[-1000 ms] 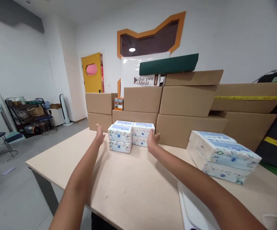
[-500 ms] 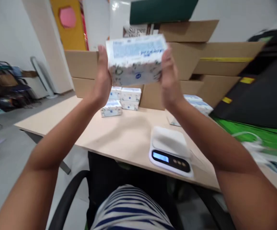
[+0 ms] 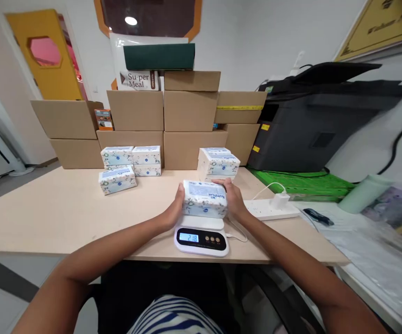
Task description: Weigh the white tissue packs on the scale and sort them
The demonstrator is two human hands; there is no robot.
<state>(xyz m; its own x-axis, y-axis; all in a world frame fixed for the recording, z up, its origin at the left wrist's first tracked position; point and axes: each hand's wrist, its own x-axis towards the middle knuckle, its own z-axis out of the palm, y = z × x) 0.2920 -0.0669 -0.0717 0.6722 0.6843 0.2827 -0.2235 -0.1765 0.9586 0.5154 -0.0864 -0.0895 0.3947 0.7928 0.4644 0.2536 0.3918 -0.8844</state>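
Cardboard boxes (image 3: 190, 150) behind table (image 3: 65, 213); hands (image 3: 173, 211) (image 3: 234, 202) hold wrapped pack (image 3: 205, 199) on scale (image 3: 201, 241).

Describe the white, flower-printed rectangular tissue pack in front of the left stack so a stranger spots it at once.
Find the brown cardboard boxes along the back of the pale wooden table. At their left foot stand white, flower-printed tissue packs stacked two high. The pack you want lies just in front, directly on the tabletop: single, uncovered and turned askew.
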